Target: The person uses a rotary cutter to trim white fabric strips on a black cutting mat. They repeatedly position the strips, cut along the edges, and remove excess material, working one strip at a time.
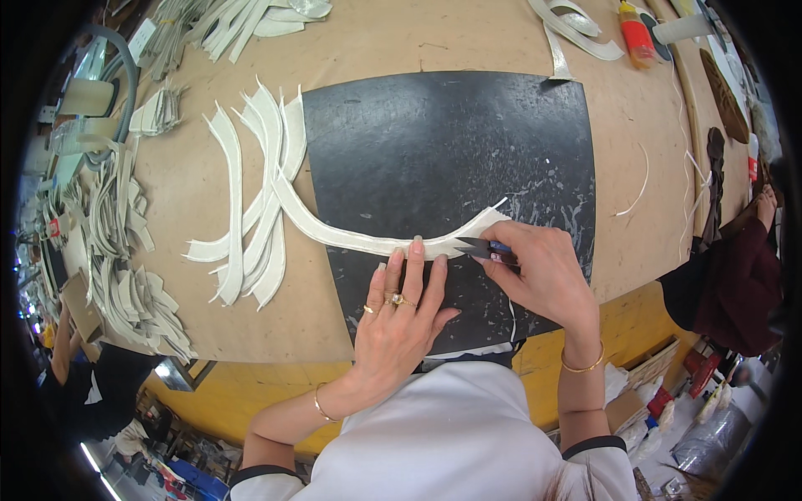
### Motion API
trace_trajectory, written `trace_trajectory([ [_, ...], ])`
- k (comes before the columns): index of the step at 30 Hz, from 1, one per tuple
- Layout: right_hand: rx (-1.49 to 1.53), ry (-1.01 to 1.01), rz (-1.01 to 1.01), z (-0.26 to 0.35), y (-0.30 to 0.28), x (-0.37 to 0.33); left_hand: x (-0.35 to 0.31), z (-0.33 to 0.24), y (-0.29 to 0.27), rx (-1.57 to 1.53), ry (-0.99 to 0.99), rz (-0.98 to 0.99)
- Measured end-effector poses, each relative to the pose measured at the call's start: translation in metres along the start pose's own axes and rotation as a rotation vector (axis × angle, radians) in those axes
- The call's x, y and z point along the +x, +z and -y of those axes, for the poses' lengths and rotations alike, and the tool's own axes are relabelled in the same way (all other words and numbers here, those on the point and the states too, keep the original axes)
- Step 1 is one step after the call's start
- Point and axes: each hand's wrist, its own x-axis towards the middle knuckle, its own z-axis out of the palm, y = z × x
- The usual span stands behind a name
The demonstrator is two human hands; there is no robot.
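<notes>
A long curved cream strip point(347, 237) with piped edging lies across a black cutting mat point(451, 150). Fingertips of my left hand point(397, 305) rest flat on the strip's lower edge near its middle, fingers spread and gripping nothing. My right hand point(543, 267) is closed around a small pair of thread snips point(484, 248), whose dark blades point left and lie at the strip near its right end. A thin tail of piping sticks up from that end. The grip of the snips is mostly covered by my fingers.
Several similar cream strips point(267, 167) lie crossed left of the mat. Stacks of pale cut pieces point(125, 292) line the table's left side. At the far right are more strips point(576, 29) and a red bottle with a yellow cap point(637, 37). Other people's arms show at both sides.
</notes>
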Motion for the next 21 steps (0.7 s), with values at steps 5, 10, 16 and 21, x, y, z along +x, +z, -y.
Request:
trace_trajectory([
  [5,-0.007,0.002,-0.008,0.001,-0.001,0.002,0.0,-0.001,0.001,0.031,-0.004,-0.021],
  [10,0.001,0.049,0.03,0.005,-0.004,0.009,0.002,-0.006,0.001,0.078,-0.041,-0.044],
  [16,-0.028,0.106,0.117,0.014,-0.012,0.02,0.007,-0.022,0.003,0.087,-0.129,-0.068],
  [21,-0.038,0.114,0.07,0.034,0.009,0.02,-0.005,0.001,0.003,0.022,-0.154,-0.059],
])
